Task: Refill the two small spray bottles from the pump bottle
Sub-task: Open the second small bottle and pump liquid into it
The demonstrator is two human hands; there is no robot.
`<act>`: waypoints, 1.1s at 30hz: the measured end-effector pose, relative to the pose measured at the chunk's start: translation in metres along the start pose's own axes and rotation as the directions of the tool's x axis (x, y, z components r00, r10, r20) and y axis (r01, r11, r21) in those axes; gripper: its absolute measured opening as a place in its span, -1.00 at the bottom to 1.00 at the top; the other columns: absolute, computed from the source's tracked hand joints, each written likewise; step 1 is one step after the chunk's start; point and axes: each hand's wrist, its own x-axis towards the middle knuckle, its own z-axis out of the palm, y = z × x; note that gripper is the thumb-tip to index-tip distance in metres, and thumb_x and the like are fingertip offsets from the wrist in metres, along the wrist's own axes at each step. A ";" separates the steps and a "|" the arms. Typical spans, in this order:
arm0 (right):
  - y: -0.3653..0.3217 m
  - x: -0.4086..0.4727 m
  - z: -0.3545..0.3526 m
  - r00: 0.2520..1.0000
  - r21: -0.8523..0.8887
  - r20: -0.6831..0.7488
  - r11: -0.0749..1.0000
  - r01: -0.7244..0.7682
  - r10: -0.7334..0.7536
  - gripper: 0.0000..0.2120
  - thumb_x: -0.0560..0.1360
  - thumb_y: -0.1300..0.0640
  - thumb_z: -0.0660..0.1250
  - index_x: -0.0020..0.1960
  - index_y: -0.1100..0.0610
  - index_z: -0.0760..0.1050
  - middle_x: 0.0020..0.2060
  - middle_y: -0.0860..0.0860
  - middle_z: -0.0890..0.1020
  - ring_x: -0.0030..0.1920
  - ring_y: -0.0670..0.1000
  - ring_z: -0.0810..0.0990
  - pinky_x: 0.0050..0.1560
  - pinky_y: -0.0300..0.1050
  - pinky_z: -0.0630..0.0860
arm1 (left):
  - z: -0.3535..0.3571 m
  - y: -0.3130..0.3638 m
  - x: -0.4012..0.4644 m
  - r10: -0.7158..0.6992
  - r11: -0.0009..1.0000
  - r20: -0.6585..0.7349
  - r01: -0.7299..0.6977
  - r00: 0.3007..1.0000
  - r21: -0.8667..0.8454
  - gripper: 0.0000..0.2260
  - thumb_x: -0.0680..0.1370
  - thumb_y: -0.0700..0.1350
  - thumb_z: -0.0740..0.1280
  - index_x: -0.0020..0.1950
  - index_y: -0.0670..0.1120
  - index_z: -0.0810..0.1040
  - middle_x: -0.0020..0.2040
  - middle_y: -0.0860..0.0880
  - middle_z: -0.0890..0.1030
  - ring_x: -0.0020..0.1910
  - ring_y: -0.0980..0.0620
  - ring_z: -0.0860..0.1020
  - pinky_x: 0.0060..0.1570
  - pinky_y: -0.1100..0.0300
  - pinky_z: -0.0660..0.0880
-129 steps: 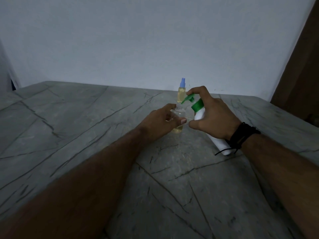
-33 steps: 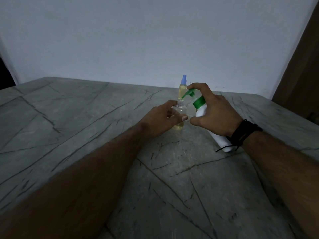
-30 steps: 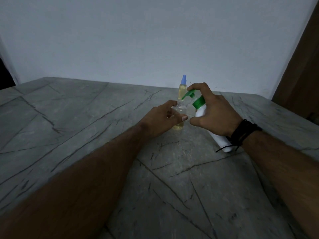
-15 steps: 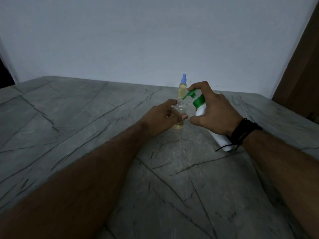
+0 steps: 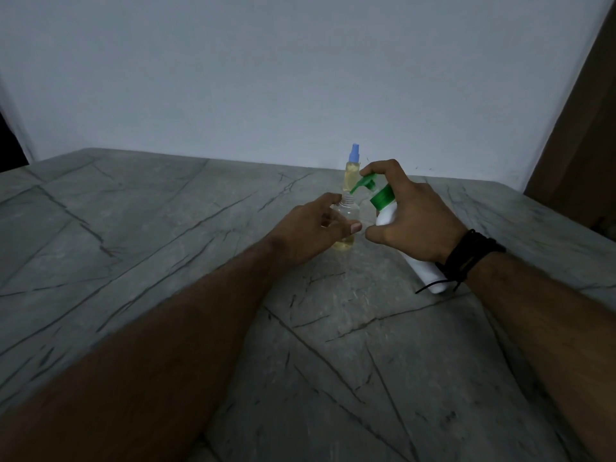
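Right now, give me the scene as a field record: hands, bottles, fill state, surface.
left hand: left hand grips the open spray bottle, steadying it upright on the table
right hand: right hand grips the pump bottle, tilted, index finger on the green pump head
nozzle: green spout points at the open bottle's threaded neck
open bottle fill: yellowish liquid only near the bottom
second bottle: capped spray bottle, blue sprayer on, yellow liquid nearly to the top, stands behind
surface: grey veined stone table
wrist: black band on the right wrist

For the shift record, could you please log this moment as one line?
left hand: holds open spray bottle | right hand: tilts pump bottle, spout at neck | capped spray bottle: behind
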 end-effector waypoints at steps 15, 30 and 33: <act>0.000 0.000 -0.001 1.000 -0.003 0.000 1.000 0.012 -0.012 -0.27 0.28 0.11 0.50 0.36 -0.14 0.27 -0.25 -0.01 0.60 -0.30 -0.01 0.56 -0.26 -0.10 0.50 | 0.000 0.001 0.000 -0.008 1.000 -0.002 0.008 1.000 0.014 -0.42 0.53 0.19 0.32 0.48 0.01 0.28 0.26 0.02 0.56 0.24 0.05 0.49 0.11 0.22 0.38; -0.001 -0.001 -0.001 1.000 -0.004 -0.001 1.000 0.010 -0.010 -0.30 0.28 0.12 0.51 0.34 -0.11 0.28 -0.29 -0.08 0.57 -0.32 -0.04 0.55 -0.28 -0.15 0.45 | 0.001 0.000 0.001 -0.003 1.000 -0.009 0.003 1.000 0.012 -0.43 0.52 0.21 0.31 0.46 0.03 0.29 0.27 0.02 0.56 0.24 0.03 0.50 0.10 0.20 0.40; -0.001 0.000 -0.001 1.000 -0.001 -0.003 1.000 0.000 0.000 -0.31 0.28 0.12 0.51 0.32 -0.11 0.29 -0.26 -0.11 0.58 -0.30 -0.10 0.55 -0.28 -0.18 0.44 | 0.000 0.000 0.001 -0.008 1.000 -0.013 0.009 1.000 0.024 -0.42 0.53 0.20 0.31 0.47 0.02 0.27 0.28 0.02 0.55 0.21 0.08 0.49 0.07 0.23 0.37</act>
